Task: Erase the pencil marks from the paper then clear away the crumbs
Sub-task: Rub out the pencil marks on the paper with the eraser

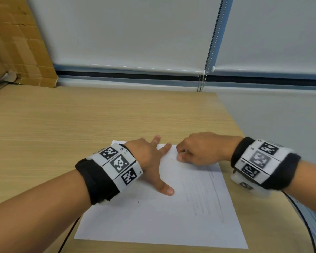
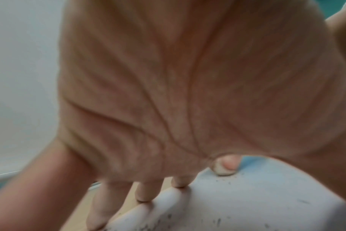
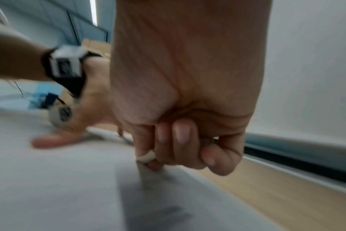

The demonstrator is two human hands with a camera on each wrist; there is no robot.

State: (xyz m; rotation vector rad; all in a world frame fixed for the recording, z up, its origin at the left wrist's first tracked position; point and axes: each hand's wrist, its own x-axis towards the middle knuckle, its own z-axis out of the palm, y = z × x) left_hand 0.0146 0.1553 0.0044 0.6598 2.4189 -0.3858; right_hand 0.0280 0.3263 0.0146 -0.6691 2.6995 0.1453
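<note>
the paper lies flat on the wooden table, set toward the table's right side, its right edge running close along the table's right edge. its far edge sits under both hands; its near edge lies close to the table's front.

the left hand rests flat on the paper's far left part, fingers straight and spread, thumb stretched toward the near side. 2 fingertips reach past the far edge onto bare wood.

the right hand is curled near the paper's far right corner, knuckles up. its fingers pinch a small white eraser, which touches the sheet just inside the far edge. the 2 hands are just beside each other without touching.

faint pencil lines run down the right half of the sheet, near its right edge. dark crumbs are scattered on the paper around the left hand's fingers.

to the left and beyond the paper the table shows broad bare wood. a cardboard box stands at the far left corner. a black cable hangs along the table's right edge.
</note>
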